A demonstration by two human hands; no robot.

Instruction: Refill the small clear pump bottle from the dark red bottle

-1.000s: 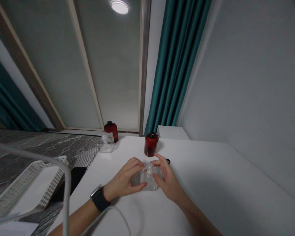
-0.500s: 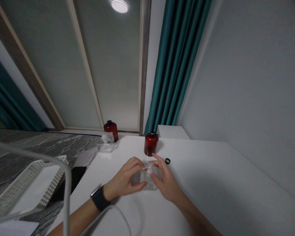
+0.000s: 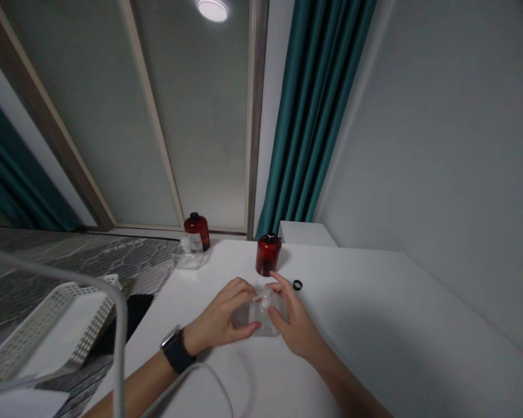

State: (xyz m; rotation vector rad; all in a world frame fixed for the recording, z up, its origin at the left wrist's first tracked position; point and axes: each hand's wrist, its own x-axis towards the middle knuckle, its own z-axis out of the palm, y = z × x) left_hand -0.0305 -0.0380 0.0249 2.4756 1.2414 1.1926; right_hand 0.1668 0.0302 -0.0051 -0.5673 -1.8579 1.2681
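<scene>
A clear square bottle (image 3: 261,320) with a small clear pump top stands on the white table (image 3: 375,325). My left hand (image 3: 220,319), with a black watch on its wrist, wraps round the bottle's left side. My right hand (image 3: 293,322) holds the right side, its thumb and forefinger pinched at the pump top. Just behind the hands stands an open dark-red bottle (image 3: 267,254). A small black cap (image 3: 297,285) lies to the right of it.
A second dark-red bottle (image 3: 196,231) and a clear container (image 3: 187,256) stand at the table's far left edge. A white perforated basket (image 3: 47,331) sits off the table at left. A white cable (image 3: 117,325) arcs across the near left. Teal curtains (image 3: 314,116) hang behind.
Both hands stay on the clear bottle. The right hand's fingers have shifted slightly at the pump top. Nothing else has moved.
</scene>
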